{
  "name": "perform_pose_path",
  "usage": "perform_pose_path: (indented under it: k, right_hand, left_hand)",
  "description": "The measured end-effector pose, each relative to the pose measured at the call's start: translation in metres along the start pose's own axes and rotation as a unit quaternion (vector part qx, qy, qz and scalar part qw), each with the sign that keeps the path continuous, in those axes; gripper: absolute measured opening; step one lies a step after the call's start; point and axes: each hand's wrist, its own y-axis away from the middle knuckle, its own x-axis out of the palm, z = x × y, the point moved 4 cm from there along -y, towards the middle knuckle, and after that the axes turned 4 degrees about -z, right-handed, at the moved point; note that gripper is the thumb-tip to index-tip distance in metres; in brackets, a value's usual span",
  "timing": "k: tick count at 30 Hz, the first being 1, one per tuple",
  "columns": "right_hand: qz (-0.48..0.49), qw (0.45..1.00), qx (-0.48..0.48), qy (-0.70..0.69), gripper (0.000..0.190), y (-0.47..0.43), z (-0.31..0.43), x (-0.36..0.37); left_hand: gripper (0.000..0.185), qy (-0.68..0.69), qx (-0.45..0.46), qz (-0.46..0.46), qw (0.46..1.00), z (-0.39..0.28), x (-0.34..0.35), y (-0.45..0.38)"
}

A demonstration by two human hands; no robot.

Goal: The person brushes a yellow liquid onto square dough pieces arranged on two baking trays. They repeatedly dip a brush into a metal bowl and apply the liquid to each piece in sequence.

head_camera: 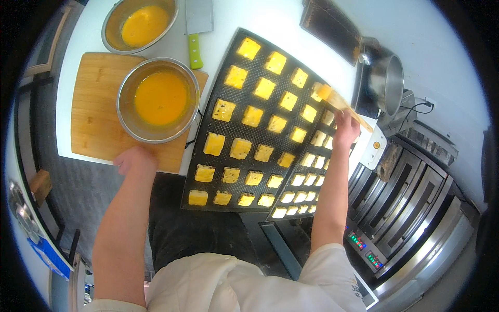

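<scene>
My right hand [347, 126] is closed around the wooden handle of a pastry brush [337, 100]. Its orange-wet bristles touch a square dough piece [316, 93] at the right edge of a black perforated baking tray [210, 126]. Rows of square pieces on that tray look yellow and glossy. A second tray beside it bears paler pieces [298, 179], partly hidden by my right forearm. My left hand [136, 160] rests at the near edge of a wooden cutting board [93, 113], just below a steel bowl [121, 121] of orange-yellow liquid; its fingers are partly hidden.
Another steel bowl [109, 39] with yellow liquid and a cleaver with a green handle [195, 52] lie at the back left. A dark pan [331, 29] and an empty metal bowl [391, 84] stand at the back right. A deck oven [405, 195] is on the right.
</scene>
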Motion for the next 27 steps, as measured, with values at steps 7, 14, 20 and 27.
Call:
perform_pose_path:
  k: [7,14,20,27]
  right_hand:
    - [-0.061,0.997,0.007,0.036,0.025,-0.009,-0.02,-0.036]
    - [-0.034,0.999,-0.009,0.025,0.018,0.092,0.047,0.044]
    - [0.215,0.975,0.058,0.009,0.015,0.261,0.096,0.23]
    - [0.208,0.852,-0.41,0.251,0.019,0.318,0.111,0.312]
  left_hand:
    - [0.048,-0.018,0.02,0.035,0.999,0.006,0.009,-0.009]
    - [0.045,-0.023,0.033,0.018,0.999,0.011,0.011,-0.016]
    - [0.043,-0.041,0.043,0.005,0.998,0.019,0.023,-0.024]
    - [0.049,0.05,0.029,0.044,0.997,0.001,-0.011,0.01]
